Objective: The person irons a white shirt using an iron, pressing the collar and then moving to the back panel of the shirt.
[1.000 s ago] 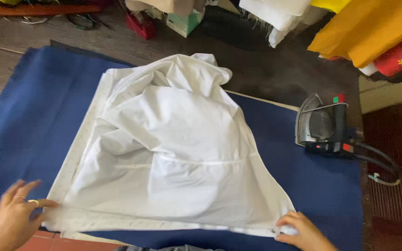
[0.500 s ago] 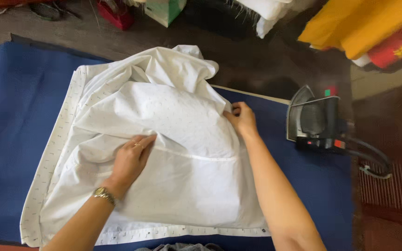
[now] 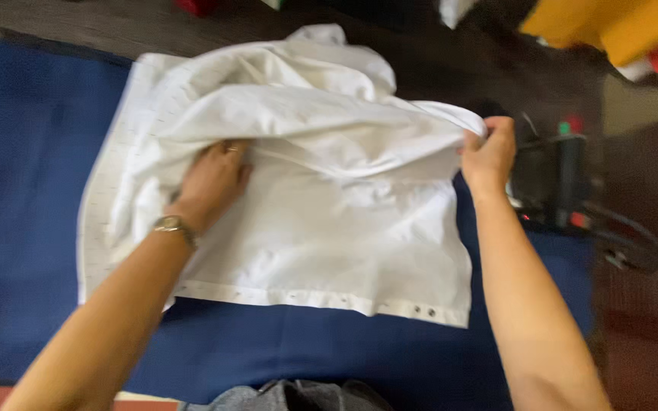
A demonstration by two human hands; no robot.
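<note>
On the blue cloth (image 3: 32, 228) that covers the surface, a white garment (image 3: 306, 228) lies spread in front of you, its hemmed lower edge nearest you and studded with small snaps near the right corner. The upper part is bunched and folded over into a thick ridge that runs across the middle.

Your left hand (image 3: 211, 179) lies palm down on the garment, left of centre, with its fingertips tucked under the folded ridge. The grip is not clenched: the fingers lie fairly flat against the fabric, though their ends are hidden, so whether they pinch any cloth cannot be told. A metal wristwatch (image 3: 170, 224) sits on that wrist.

Your right hand (image 3: 489, 156) is at the garment's right edge. Here the grip is clenched on the fabric: fingers and thumb pinch the end of the fold and hold it lifted a little off the blue cloth, so the ridge is drawn taut toward that hand.

Just beyond the right hand, on the blue cloth, stands a dark electric iron (image 3: 550, 179) with a red part and a black cord (image 3: 626, 243) trailing off to the right. Yellow and red fabric (image 3: 611, 30) lies at the far right, well apart from the garment. The view is somewhat blurred.
</note>
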